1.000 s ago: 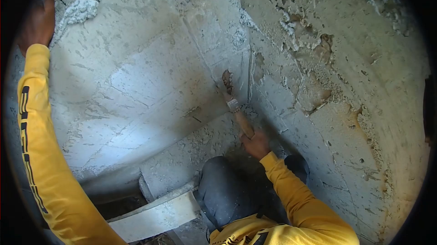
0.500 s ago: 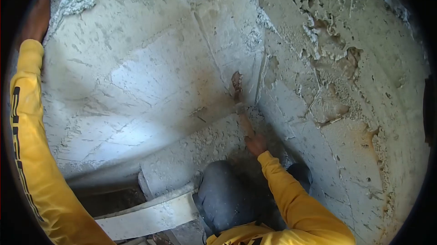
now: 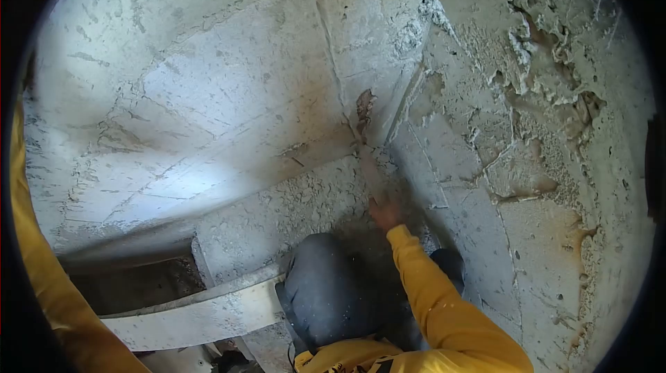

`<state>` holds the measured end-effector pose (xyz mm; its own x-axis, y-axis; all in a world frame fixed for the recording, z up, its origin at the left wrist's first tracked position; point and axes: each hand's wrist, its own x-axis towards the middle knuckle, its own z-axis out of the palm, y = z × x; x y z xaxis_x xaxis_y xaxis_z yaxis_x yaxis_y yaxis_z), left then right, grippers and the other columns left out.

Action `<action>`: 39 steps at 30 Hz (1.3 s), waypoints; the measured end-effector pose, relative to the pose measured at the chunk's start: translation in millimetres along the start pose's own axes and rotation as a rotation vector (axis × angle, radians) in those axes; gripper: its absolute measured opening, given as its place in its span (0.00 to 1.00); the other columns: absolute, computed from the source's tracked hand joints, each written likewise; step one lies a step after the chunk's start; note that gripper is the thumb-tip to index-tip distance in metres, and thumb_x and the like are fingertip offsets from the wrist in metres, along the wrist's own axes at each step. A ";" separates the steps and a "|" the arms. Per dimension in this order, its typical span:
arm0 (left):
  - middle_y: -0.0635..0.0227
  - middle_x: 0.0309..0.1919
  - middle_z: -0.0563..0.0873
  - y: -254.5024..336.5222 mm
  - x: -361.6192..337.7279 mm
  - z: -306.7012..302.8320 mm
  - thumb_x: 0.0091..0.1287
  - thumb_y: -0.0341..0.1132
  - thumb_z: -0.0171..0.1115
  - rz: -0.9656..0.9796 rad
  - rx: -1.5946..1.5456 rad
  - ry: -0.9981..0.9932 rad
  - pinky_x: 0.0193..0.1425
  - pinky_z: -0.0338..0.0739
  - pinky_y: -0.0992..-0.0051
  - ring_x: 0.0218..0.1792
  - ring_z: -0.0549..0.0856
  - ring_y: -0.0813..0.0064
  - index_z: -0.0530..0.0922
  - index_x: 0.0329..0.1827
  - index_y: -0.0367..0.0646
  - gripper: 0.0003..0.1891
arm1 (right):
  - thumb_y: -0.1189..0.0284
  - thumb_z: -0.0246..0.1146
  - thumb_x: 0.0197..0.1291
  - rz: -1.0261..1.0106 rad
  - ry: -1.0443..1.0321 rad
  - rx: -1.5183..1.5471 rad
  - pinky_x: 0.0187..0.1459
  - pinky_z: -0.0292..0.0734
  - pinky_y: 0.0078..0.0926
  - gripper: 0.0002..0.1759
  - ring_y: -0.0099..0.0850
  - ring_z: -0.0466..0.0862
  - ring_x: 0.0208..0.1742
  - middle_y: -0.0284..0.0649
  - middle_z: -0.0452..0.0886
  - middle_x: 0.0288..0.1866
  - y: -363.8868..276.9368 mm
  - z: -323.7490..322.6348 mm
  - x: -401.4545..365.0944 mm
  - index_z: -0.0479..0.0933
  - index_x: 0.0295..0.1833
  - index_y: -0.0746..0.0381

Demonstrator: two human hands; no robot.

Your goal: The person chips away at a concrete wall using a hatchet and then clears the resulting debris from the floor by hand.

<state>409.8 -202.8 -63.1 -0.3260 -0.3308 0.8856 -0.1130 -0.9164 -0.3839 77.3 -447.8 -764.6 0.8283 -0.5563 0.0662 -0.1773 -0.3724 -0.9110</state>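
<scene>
My right hand [image 3: 386, 213] is closed around the light brown handle of a tool [image 3: 371, 173], held low in the corner between two rough walls. Motion smears the tool, and its head cannot be made out. Just beyond its far end is a brown broken patch [image 3: 364, 106] in the wall. Along the left edge only my left sleeve [image 3: 41, 262] shows clearly; the hand itself is outside the visible circle.
A rough ledge [image 3: 277, 217] runs along the base of the left wall [image 3: 229, 89]. The right wall [image 3: 472, 213] has crumbling cavities. A pale curved board [image 3: 208, 321] lies beside my knee [image 3: 322, 290], in front of a dark recess [image 3: 135, 283].
The view has shifted, so my left hand has left the picture and the left sleeve sits nearer the edge. My right hand stays in the corner, its tool now blurred by motion.
</scene>
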 end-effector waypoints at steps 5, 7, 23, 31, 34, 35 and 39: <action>0.45 0.70 0.79 0.9 -8.7 -5.9 0.76 0.72 0.40 0.015 0.032 0.008 0.75 0.69 0.50 0.71 0.77 0.43 0.78 0.71 0.45 0.41 | 0.56 0.72 0.62 0.302 -0.316 -0.226 0.42 0.82 0.42 0.25 0.50 0.89 0.38 0.56 0.87 0.36 46.3 9.5 7.6 0.83 0.46 0.72; 0.45 0.70 0.79 4.5 -14.7 -5.4 0.76 0.71 0.40 0.006 0.021 -0.003 0.75 0.69 0.50 0.71 0.77 0.43 0.78 0.71 0.45 0.41 | 0.56 0.72 0.63 0.347 -0.253 -0.238 0.41 0.81 0.45 0.25 0.52 0.89 0.39 0.57 0.86 0.36 -3.0 -16.4 -6.0 0.83 0.45 0.72; 0.45 0.71 0.78 8.3 -30.9 -10.1 0.77 0.70 0.41 -0.005 0.042 -0.003 0.76 0.68 0.49 0.72 0.76 0.44 0.77 0.72 0.46 0.40 | 0.59 0.66 0.66 -0.016 -0.451 -0.604 0.44 0.81 0.48 0.22 0.57 0.88 0.43 0.61 0.86 0.40 47.9 -4.4 -6.7 0.83 0.43 0.73; 0.46 0.71 0.77 8.6 -28.1 -21.5 0.77 0.70 0.42 -0.005 0.049 0.008 0.77 0.67 0.49 0.72 0.76 0.44 0.76 0.73 0.46 0.40 | 0.54 0.75 0.60 0.187 -0.092 -0.080 0.48 0.81 0.50 0.29 0.61 0.87 0.45 0.63 0.86 0.41 -66.7 -80.5 -34.1 0.84 0.49 0.72; 0.46 0.71 0.77 11.2 -27.1 -24.9 0.77 0.70 0.42 -0.008 0.036 0.006 0.77 0.67 0.49 0.72 0.75 0.44 0.76 0.73 0.46 0.39 | 0.55 0.75 0.61 0.177 -0.087 -0.180 0.46 0.81 0.50 0.27 0.59 0.88 0.44 0.61 0.86 0.40 -88.1 -97.1 -14.7 0.83 0.49 0.71; 0.46 0.71 0.77 11.6 -26.3 -25.6 0.77 0.70 0.42 -0.008 0.034 0.002 0.77 0.67 0.49 0.72 0.75 0.44 0.76 0.73 0.46 0.39 | 0.57 0.75 0.61 0.184 -0.100 -0.230 0.45 0.81 0.49 0.26 0.57 0.88 0.43 0.60 0.86 0.39 -108.7 -106.0 -6.6 0.83 0.49 0.71; 0.46 0.72 0.77 14.7 -27.5 -26.2 0.77 0.69 0.42 -0.015 0.027 -0.001 0.77 0.67 0.49 0.72 0.75 0.44 0.76 0.73 0.46 0.39 | 0.64 0.73 0.64 -0.076 -0.071 -0.053 0.42 0.80 0.46 0.19 0.51 0.87 0.38 0.55 0.84 0.35 -135.8 -139.4 -2.6 0.81 0.46 0.70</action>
<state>392.6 -201.3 -99.9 -0.3236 -0.3175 0.8913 -0.0926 -0.9269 -0.3638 25.2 -499.4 -584.3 0.8759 -0.4712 0.1037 -0.1387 -0.4517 -0.8813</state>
